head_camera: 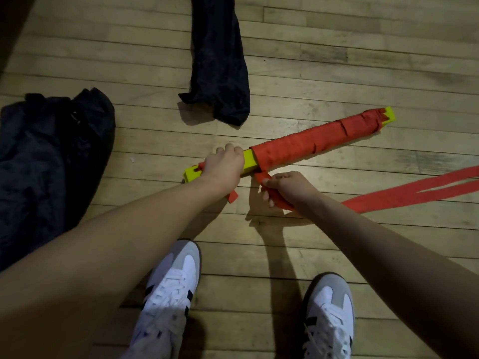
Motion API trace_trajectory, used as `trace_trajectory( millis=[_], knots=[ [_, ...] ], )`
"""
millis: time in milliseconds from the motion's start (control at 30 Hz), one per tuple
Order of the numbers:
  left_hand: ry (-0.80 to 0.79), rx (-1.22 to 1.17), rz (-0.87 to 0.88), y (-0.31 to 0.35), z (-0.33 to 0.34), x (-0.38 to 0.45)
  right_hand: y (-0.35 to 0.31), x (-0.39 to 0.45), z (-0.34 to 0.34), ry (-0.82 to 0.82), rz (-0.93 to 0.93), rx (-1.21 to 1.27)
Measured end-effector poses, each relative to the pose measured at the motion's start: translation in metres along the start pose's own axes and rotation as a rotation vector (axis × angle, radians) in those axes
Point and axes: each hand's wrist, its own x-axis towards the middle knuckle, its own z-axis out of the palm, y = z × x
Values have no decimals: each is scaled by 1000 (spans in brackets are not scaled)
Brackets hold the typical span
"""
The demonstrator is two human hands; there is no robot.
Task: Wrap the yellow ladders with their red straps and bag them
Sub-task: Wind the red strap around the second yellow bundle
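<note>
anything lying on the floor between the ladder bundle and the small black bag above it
Nothing visible does. Bare wood floor separates the yellow ladder from the small black bag. The left hand grips the ladder; the right hand holds the red strap, which trails right, away from the bag.

No readable text, label, brand name, number or sign appears anywhere — not on the yellow ladder point(248, 161), its red strap point(311, 143), the dark bags point(220, 60), the white shoes point(171, 288) or the wooden floor point(337, 60).
</note>
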Motion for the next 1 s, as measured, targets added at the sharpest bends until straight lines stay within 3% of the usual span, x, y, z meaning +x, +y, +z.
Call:
trace_trajectory(
  millis=[133, 300, 500, 667, 1000],
  knots=[
    [125, 51, 33, 2, -3, 2, -2, 3, -3, -64, 5, 13],
    [194, 154, 200, 10, 8, -9, 2, 5, -3, -156, 39, 131],
    [129, -152, 249, 4, 21, -35, 14, 3, -4, -184, 104, 168],
    [68, -210, 160, 10, 18, -36, 19, -3, -3, -160, 64, 168],
    [61, 3, 26, 13, 0, -4, 8, -5, -3, -107, 71, 225]
  ],
)
